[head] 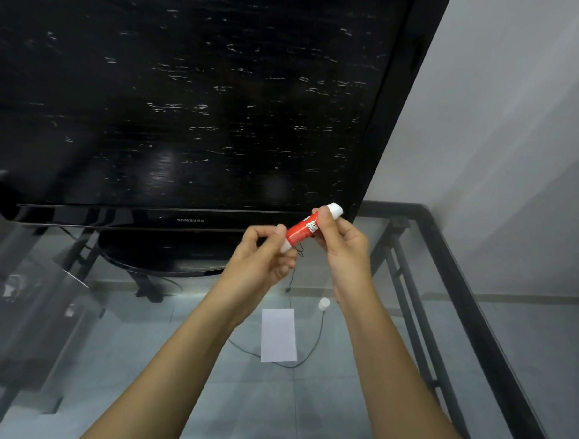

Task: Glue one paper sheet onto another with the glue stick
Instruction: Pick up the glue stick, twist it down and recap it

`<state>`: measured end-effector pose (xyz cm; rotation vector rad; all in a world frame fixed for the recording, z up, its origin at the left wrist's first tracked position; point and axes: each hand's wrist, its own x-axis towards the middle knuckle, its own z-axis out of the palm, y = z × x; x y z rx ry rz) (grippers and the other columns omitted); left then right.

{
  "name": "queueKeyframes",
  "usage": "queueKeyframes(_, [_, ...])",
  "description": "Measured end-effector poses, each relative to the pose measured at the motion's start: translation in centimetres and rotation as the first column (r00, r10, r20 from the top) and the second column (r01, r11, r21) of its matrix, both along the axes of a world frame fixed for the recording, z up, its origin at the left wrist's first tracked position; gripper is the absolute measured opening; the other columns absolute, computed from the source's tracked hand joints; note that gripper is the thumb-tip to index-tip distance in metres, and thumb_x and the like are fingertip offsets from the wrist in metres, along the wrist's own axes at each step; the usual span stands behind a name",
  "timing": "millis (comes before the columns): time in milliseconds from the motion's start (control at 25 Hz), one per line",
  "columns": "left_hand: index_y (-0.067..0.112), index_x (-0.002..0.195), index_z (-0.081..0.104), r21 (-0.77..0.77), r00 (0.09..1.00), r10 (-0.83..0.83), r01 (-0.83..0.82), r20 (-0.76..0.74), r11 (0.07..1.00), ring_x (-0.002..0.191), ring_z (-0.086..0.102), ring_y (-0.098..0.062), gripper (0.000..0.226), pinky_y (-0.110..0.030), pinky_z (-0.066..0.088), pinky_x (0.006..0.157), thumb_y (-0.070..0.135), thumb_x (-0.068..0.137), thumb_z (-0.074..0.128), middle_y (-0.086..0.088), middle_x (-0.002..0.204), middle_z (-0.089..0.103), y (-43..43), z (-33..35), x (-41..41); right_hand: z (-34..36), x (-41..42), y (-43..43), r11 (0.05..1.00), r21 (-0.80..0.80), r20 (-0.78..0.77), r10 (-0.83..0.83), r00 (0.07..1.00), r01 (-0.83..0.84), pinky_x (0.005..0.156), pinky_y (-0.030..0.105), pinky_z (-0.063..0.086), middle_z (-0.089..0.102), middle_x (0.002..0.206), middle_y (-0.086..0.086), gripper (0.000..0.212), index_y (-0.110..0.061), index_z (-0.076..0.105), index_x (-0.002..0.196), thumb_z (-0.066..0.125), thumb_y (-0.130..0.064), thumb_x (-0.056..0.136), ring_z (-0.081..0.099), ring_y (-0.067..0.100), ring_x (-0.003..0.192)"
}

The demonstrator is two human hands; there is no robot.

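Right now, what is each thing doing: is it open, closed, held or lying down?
Glue stick: off the table, tilted, held by both hands.
Left hand: pinching the glue stick's lower white end.
Right hand: gripping the red barrel.
Cap: off, standing on the glass table.
Paper: lying flat.
TV: switched off.

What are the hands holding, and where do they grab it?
Both hands hold the red glue stick, raised above the glass table. The right hand grips its upper body, near the white end. The left hand pinches its lower white end.
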<state>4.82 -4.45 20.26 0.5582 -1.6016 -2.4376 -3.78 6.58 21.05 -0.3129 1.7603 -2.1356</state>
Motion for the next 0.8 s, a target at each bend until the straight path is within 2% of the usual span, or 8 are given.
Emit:
queueKeyframes(40, [0.016,0.103,0.054,-0.266,0.992,0.102,-0.118,-0.071,0.957,0.061,0.063,-0.005,0.029,-0.013,0.050,0.057,0.036,0.083,0.061,0.003,0.073,0.067,0.6,0.0,0.1,0.1,0.2,-0.1,1.000,-0.011,0.003,-0.022,1.000,0.022,0.070,0.011,0.050,0.069,0.081,-0.007,0.036,-0.021,0.070,0.090,0.059,-0.051,0.073,0.066,0.005,0.087])
queueKeyframes(120, [0.016,0.093,0.055,-0.417,0.973,0.176,-0.224,-0.150,0.881,0.055,0.057,-0.004,0.021,-0.012,0.046,0.052,0.037,0.090,0.053,0.007,0.062,0.063,1.5,-0.1,0.3,0.2,0.6,-0.4,0.999,-0.042,0.008,-0.031,0.999,0.031,0.071,0.012,0.050,0.068,0.080,-0.007,0.042,-0.019,0.069,0.094,0.059,-0.053,0.071,0.065,0.006,0.089])
queueKeyframes(320, [0.015,0.065,0.053,-0.033,0.969,0.007,0.002,0.249,0.999,0.037,0.035,-0.009,0.053,-0.020,0.030,0.038,0.056,0.092,0.036,0.003,0.043,0.044,0.9,1.2,0.7,0.1,1.2,-0.6,1.000,-0.023,0.013,0.002,1.000,-0.002,0.069,0.010,0.049,0.068,0.089,-0.008,0.049,-0.023,0.069,0.098,0.059,-0.059,0.066,0.063,0.008,0.097])
queueKeyframes(480, [0.017,0.096,0.058,-0.295,0.989,0.132,-0.148,-0.071,0.944,0.055,0.056,-0.005,0.033,-0.016,0.047,0.053,0.048,0.087,0.049,0.005,0.063,0.063,1.5,0.0,1.7,-0.1,1.5,-0.1,0.999,-0.033,0.010,0.024,1.000,-0.024,0.071,0.010,0.049,0.069,0.093,-0.005,0.048,-0.024,0.068,0.102,0.057,-0.058,0.070,0.064,0.007,0.098])
queueKeyframes(560, [0.016,0.090,0.059,-0.326,0.980,0.150,-0.186,-0.131,0.927,0.051,0.053,-0.004,0.035,-0.015,0.045,0.049,0.049,0.084,0.049,0.005,0.057,0.060,1.8,-0.2,2.0,-0.1,1.7,-0.1,0.998,-0.045,0.016,0.040,0.999,-0.040,0.072,0.011,0.049,0.068,0.096,-0.005,0.051,-0.023,0.067,0.105,0.056,-0.059,0.070,0.063,0.010,0.102])
queueKeyframes(640, [0.016,0.071,0.060,-0.222,0.990,0.143,-0.138,0.009,0.965,0.040,0.045,-0.006,0.048,-0.018,0.038,0.041,0.058,0.086,0.042,0.003,0.046,0.052,1.6,0.1,1.9,0.0,1.8,-0.1,0.998,-0.045,0.020,0.054,0.998,-0.053,0.072,0.011,0.050,0.068,0.097,-0.004,0.054,-0.023,0.067,0.106,0.057,-0.060,0.067,0.062,0.012,0.103])
queueKeyframes(720, [0.017,0.058,0.059,0.062,0.982,0.019,-0.031,0.188,0.998,0.034,0.036,-0.008,0.056,-0.018,0.031,0.036,0.061,0.087,0.040,0.002,0.041,0.045,1.4,0.7,1.8,0.0,1.8,0.0,0.998,-0.028,0.009,0.063,0.998,-0.062,0.071,0.010,0.049,0.068,0.099,-0.004,0.052,-0.024,0.067,0.106,0.058,-0.059,0.068,0.062,0.012,0.103])
queueKeyframes(800, [0.015,0.071,0.062,0.144,0.986,-0.004,-0.020,0.166,0.989,0.037,0.042,-0.008,0.051,-0.018,0.035,0.037,0.061,0.084,0.045,0.000,0.047,0.051,1.5,0.9,2.0,-0.1,1.8,0.2,0.998,-0.020,0.000,0.056,0.998,-0.056,0.070,0.010,0.048,0.067,0.100,-0.003,0.050,-0.024,0.067,0.106,0.057,-0.058,0.071,0.061,0.012,0.104])
